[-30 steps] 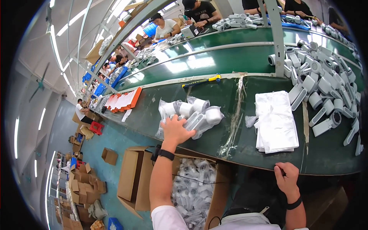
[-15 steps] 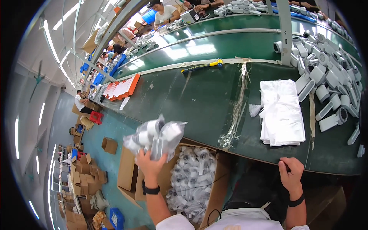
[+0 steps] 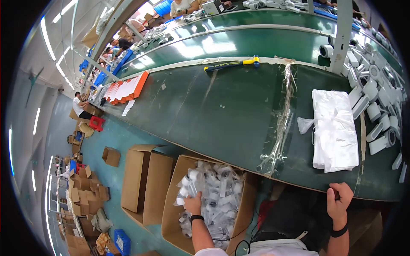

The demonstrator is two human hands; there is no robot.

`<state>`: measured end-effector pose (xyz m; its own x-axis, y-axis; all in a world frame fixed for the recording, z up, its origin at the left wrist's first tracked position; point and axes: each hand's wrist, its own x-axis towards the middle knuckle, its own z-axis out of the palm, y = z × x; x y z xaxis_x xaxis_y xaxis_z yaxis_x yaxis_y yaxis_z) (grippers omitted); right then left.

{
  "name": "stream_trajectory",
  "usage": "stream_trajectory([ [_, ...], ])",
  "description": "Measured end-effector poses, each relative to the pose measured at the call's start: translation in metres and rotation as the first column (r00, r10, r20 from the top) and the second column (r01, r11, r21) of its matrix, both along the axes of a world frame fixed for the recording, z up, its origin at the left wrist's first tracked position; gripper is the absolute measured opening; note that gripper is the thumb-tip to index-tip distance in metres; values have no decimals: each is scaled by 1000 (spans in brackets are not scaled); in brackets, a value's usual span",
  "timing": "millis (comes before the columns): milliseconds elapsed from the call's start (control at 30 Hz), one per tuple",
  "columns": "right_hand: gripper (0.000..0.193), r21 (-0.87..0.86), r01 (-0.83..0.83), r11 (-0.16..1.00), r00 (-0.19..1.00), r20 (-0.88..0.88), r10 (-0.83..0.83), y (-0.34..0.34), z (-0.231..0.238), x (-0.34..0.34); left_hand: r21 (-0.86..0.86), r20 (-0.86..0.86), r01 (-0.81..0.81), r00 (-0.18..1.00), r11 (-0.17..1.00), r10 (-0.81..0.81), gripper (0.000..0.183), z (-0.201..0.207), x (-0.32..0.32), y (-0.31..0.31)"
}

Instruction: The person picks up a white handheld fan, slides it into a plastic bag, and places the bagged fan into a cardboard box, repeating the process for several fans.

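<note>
My left hand (image 3: 193, 204) reaches into an open cardboard box (image 3: 169, 222) below the bench, its fingers closed on a clear plastic bag of white and grey plastic parts (image 3: 186, 184). The bag rests at the left side of the heap of similar bagged parts (image 3: 220, 192) filling the box. Some of the left fingers are hidden by the bag. My right hand (image 3: 340, 199) is at the bench's front edge, fingers curled, with nothing seen in it. Just beyond it lies a stack of white plastic bags (image 3: 335, 130).
Loose grey-white parts (image 3: 376, 89) are piled on the bench's right. A yellow-and-black hammer (image 3: 232, 64) and orange-edged papers (image 3: 127, 88) lie along the green bench (image 3: 222, 115). Another open carton (image 3: 145, 183) stands left of the filled box. People work farther off.
My left hand has gone down from above the boxes into the filled one, with the bagged parts. My right hand stays by the bench edge; the view has shifted.
</note>
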<state>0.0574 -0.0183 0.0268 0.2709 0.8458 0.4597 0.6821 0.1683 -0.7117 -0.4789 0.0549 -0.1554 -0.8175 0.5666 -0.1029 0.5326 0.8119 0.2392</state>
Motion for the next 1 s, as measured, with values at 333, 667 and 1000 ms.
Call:
stream_trajectory([
  [333, 16, -52, 67, 996, 995, 78, -63, -2, -4, -3, -26, 74, -197, 977, 980, 198, 81, -53, -13, 51],
  [667, 16, -37, 20, 999, 996, 92, -17, 1, -5, -4, 502, 336, -39, 929, 864, -153, 68, -126, -65, 96],
  [1000, 14, 26, 51, 998, 990, 130, -54, 7, 7, -10, 735, 325, -59, 905, 676, -274, 32, -54, -43, 65],
])
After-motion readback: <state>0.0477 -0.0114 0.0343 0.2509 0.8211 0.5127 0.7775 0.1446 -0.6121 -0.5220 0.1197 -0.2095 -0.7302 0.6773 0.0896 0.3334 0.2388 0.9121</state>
